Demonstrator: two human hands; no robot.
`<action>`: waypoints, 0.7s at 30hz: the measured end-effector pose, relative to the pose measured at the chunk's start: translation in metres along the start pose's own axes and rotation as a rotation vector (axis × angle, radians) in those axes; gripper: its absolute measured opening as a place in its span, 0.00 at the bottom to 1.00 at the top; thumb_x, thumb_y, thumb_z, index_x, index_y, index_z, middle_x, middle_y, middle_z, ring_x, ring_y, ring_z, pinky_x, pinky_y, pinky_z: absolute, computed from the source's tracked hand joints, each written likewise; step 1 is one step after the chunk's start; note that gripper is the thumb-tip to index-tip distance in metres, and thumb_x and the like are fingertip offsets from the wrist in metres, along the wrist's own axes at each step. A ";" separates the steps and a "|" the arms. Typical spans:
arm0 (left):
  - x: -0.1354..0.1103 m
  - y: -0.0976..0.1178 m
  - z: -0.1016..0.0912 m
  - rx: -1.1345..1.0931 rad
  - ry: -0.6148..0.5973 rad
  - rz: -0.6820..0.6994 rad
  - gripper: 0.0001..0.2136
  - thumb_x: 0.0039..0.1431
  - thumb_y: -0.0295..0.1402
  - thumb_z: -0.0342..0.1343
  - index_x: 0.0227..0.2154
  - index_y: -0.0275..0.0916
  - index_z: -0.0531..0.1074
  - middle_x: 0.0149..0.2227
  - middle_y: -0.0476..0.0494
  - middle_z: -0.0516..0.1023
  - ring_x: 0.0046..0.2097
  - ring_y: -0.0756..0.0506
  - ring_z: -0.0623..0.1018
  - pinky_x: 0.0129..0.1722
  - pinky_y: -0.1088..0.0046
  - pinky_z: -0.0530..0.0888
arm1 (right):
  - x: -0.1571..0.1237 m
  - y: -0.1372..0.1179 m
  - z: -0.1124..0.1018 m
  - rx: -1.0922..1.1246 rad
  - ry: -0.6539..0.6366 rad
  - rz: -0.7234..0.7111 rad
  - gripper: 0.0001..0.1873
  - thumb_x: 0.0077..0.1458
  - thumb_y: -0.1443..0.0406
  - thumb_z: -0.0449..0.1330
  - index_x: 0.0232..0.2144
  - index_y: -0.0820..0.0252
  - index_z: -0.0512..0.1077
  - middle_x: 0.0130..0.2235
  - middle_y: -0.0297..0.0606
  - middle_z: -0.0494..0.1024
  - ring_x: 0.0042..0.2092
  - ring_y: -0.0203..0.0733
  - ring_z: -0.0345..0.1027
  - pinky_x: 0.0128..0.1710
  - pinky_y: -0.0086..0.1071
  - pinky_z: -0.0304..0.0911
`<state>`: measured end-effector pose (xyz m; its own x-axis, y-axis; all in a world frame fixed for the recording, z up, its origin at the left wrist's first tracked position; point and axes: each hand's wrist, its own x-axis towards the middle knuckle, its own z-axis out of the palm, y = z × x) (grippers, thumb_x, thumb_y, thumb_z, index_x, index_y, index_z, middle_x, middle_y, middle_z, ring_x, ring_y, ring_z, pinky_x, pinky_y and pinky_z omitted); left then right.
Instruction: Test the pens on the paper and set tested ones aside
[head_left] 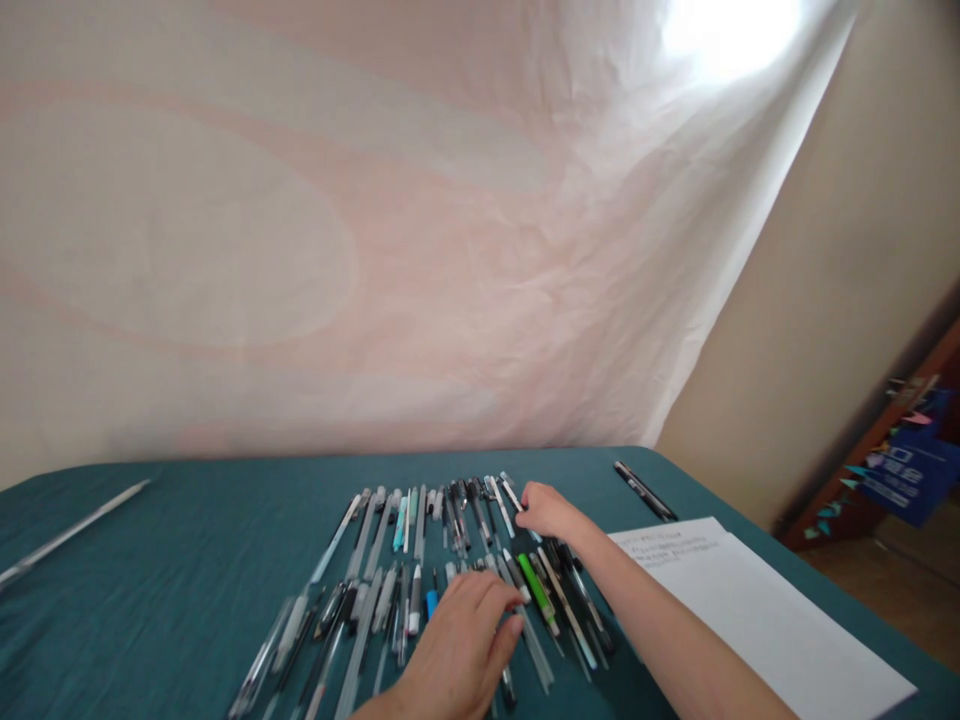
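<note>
Two rough rows of pens lie on a dark green cloth. My right hand [546,512] reaches to the right end of the far row, its fingers closed on a slim white pen [511,493]. My left hand [471,640] is over the near row, palm down. Its fingers are bent, with a gap between thumb and forefinger, and it covers some of the pens. Just right of it lies a bright green pen [537,588]. A blue-ended pen [431,602] shows at its left. Many pens are clear or grey and slightly blurred.
Sheets of white paper [765,610] with some writing lie on the right, under my right forearm. Dark pens [643,490] lie behind the paper. A long pale stick [75,532] lies at the far left. A pale pink cloth [337,250] hangs behind the table [187,560].
</note>
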<state>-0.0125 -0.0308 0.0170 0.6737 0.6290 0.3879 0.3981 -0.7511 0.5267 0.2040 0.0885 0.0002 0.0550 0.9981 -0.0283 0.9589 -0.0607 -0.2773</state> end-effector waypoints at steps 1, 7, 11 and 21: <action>0.000 0.000 0.000 -0.001 0.000 -0.001 0.09 0.62 0.32 0.42 0.41 0.41 0.66 0.40 0.42 0.71 0.43 0.43 0.70 0.43 0.66 0.67 | 0.000 0.000 -0.001 -0.008 -0.012 0.001 0.11 0.38 0.68 0.58 0.27 0.66 0.75 0.31 0.47 0.78 0.33 0.44 0.71 0.27 0.27 0.55; 0.001 -0.008 0.007 0.005 0.039 0.019 0.09 0.61 0.31 0.44 0.42 0.41 0.65 0.39 0.43 0.72 0.41 0.44 0.71 0.41 0.67 0.68 | 0.001 -0.001 -0.002 -0.006 -0.055 0.039 0.08 0.37 0.67 0.57 0.19 0.67 0.75 0.24 0.47 0.77 0.26 0.41 0.68 0.22 0.28 0.51; 0.001 -0.019 0.017 0.005 0.075 0.046 0.09 0.60 0.31 0.45 0.41 0.41 0.65 0.37 0.43 0.73 0.38 0.44 0.71 0.39 0.68 0.68 | 0.002 -0.001 -0.007 0.061 -0.047 0.069 0.07 0.35 0.66 0.58 0.15 0.66 0.73 0.18 0.40 0.72 0.22 0.37 0.63 0.20 0.27 0.49; 0.013 -0.005 -0.001 -0.499 0.179 -0.245 0.13 0.60 0.36 0.45 0.39 0.39 0.72 0.35 0.42 0.74 0.36 0.46 0.74 0.38 0.71 0.69 | -0.055 -0.019 -0.039 0.512 -0.091 -0.056 0.08 0.45 0.64 0.52 0.20 0.62 0.65 0.16 0.26 0.59 0.20 0.29 0.52 0.18 0.22 0.48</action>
<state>-0.0070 -0.0185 0.0201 0.4662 0.8290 0.3090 0.1581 -0.4217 0.8928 0.1937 0.0349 0.0442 -0.0386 0.9962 -0.0776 0.6992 -0.0285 -0.7144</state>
